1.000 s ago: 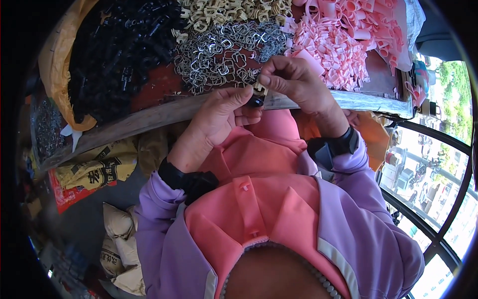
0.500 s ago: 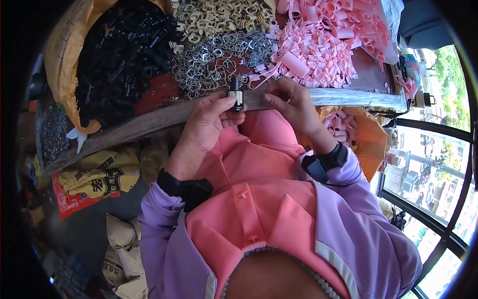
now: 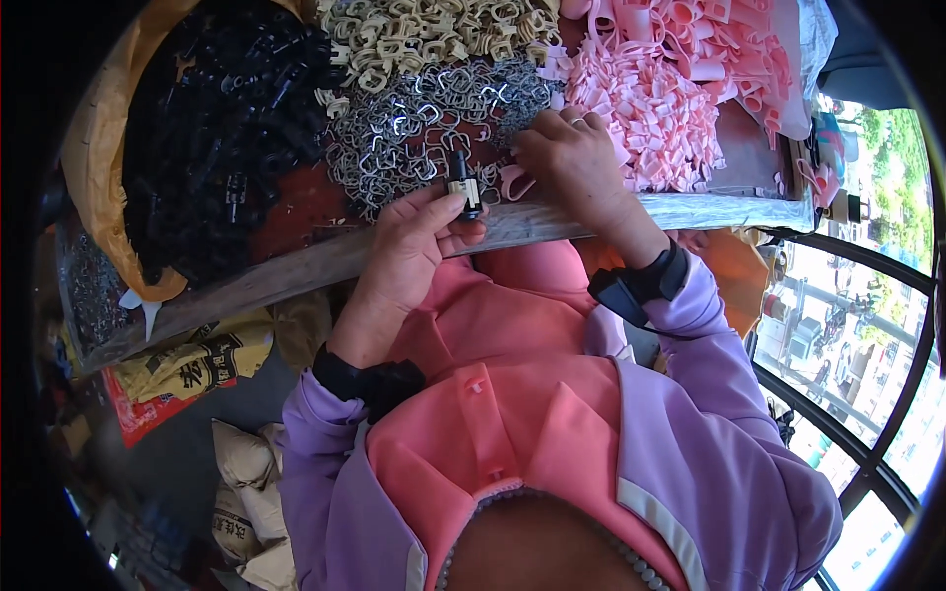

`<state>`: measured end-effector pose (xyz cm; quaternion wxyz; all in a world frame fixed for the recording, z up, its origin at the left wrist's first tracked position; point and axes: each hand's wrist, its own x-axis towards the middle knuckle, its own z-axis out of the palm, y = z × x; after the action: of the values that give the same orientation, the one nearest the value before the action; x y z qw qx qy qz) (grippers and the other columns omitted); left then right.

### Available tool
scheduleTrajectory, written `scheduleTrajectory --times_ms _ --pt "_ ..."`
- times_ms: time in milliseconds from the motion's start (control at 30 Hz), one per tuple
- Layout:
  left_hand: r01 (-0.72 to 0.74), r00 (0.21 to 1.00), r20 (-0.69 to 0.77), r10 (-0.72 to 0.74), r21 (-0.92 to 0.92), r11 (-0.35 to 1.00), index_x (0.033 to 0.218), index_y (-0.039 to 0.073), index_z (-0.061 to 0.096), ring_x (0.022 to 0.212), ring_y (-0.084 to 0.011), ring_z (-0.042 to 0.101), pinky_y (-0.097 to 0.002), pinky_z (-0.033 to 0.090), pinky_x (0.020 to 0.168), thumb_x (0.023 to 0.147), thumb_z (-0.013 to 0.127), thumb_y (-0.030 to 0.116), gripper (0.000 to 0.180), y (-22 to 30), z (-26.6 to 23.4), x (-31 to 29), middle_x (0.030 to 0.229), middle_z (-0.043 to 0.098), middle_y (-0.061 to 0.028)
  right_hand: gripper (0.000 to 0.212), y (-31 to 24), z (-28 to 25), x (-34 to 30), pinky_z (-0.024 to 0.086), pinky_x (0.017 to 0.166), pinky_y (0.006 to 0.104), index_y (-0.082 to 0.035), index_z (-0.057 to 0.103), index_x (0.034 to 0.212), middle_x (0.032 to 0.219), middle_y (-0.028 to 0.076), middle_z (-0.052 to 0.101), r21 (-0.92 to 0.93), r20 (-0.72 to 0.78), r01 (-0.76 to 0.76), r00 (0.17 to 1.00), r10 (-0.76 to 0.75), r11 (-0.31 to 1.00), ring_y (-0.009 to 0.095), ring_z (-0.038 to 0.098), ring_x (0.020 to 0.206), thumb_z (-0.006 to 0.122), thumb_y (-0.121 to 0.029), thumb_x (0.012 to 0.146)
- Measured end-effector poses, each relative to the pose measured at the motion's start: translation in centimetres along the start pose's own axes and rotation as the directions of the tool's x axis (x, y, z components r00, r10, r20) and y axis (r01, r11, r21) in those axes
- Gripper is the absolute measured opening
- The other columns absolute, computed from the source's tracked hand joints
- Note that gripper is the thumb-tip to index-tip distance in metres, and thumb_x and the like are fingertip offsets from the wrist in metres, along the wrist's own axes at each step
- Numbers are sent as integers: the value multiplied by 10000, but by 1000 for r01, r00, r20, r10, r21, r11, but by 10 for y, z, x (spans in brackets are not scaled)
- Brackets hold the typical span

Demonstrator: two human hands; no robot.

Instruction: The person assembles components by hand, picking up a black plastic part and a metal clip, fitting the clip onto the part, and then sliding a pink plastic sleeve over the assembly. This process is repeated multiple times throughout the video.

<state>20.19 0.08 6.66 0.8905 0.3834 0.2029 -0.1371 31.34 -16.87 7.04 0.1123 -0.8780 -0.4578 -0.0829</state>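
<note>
My left hand (image 3: 406, 231) is closed around a small black plastic part (image 3: 459, 165) with a cream-coloured piece (image 3: 463, 187) fitted around its middle. The part stands upright just over the table's front edge, its narrow black end pointing away from me. My right hand (image 3: 576, 163) is over the table with bent fingers, its tips down at the edge of a heap of tiny grey metal pieces (image 3: 514, 91). What those fingertips pinch, if anything, is hidden. Bent metal wire clips (image 3: 384, 148) lie heaped beyond my left hand.
Black parts (image 3: 227, 128) fill an orange-lined sack (image 3: 94, 148) at left. Cream pieces (image 3: 434, 34) lie at the back. Small pink pieces (image 3: 655, 123) and larger pink tubes (image 3: 709, 39) are at right. The wooden table edge (image 3: 296, 264) runs across before me.
My right hand has moved away from the held part, forward over the table to the tiny grey pieces. My left hand still holds the black part. The view has shifted slightly.
</note>
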Motion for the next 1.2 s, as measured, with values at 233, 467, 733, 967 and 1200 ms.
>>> scheduleTrajectory --times_ms 233,467,733,967,1200 --pt "-44 998 43 45 -21 999 916 21 549 658 -121 561 -246 468 636 774 527 176 210 -1 -2 -1 809 589 -73 82 -7 3 4 359 619 336 -101 489 722 716 38 469 -116 5 -39 999 39 992 222 487 693 544 -143 678" --pt "-127 992 -6 127 10 992 935 30 553 658 -111 555 -240 463 647 774 546 157 205 -8 4 -12 808 582 -43 137 -11 -13 -4 402 589 283 -68 523 859 705 36 502 428 -91 -124 979 180 895 142 524 642 557 -93 730" --pt "-177 984 37 175 54 983 953 43 556 665 -101 551 -232 461 662 772 567 191 234 -13 27 -25 822 580 -30 172 -51 -40 -24 439 568 197 18 502 938 730 28 538 977 199 -161 921 334 -138 87 534 614 526 -72 793" --pt "-163 984 87 157 59 985 973 46 554 728 -109 561 -238 463 685 784 552 196 241 -15 38 -19 861 580 -39 171 -53 -28 -37 425 503 198 14 520 848 705 28 538 982 58 -128 907 417 142 88 520 583 595 -101 745" --pt "-74 989 133 70 27 997 984 23 544 741 -113 569 -240 472 671 793 540 224 277 -15 36 -3 868 577 -43 203 -43 -13 -39 409 500 223 -14 534 824 683 38 519 759 -214 -72 911 352 648 98 507 560 644 -126 696"
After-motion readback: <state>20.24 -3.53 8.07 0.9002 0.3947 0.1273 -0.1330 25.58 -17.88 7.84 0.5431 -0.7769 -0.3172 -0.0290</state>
